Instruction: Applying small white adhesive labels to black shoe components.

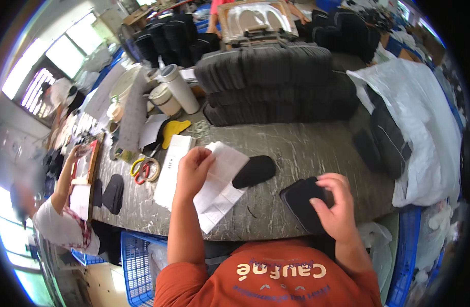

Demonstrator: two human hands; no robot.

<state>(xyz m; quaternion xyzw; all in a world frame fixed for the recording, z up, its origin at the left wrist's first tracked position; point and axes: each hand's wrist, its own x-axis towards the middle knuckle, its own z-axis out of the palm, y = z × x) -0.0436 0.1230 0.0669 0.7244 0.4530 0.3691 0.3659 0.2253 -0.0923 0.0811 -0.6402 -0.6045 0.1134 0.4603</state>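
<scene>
My left hand (194,170) is closed in a pinch at the upper edge of a thin white printed sheet (225,162). More white printed paper (169,174) lies under and beside it. A single black insole-shaped piece (254,171) sits right of the sheet, on the table. Further right, a small stack of black insole-shaped pieces (300,203) lies near the front edge. Over the right side of that stack is my right hand (339,203), its thumb and fingers curved but apart. The thumb tip and fingertips appear to touch the stack.
Long rows of black pieces (276,97) line the table's back. Left are a white tumbler (179,89), a jar (166,101), a tape roll (152,170), scissors (137,166) and a yellow cutout (174,132). A white plastic sack (414,112) stands right. A co-worker (66,210) sits left.
</scene>
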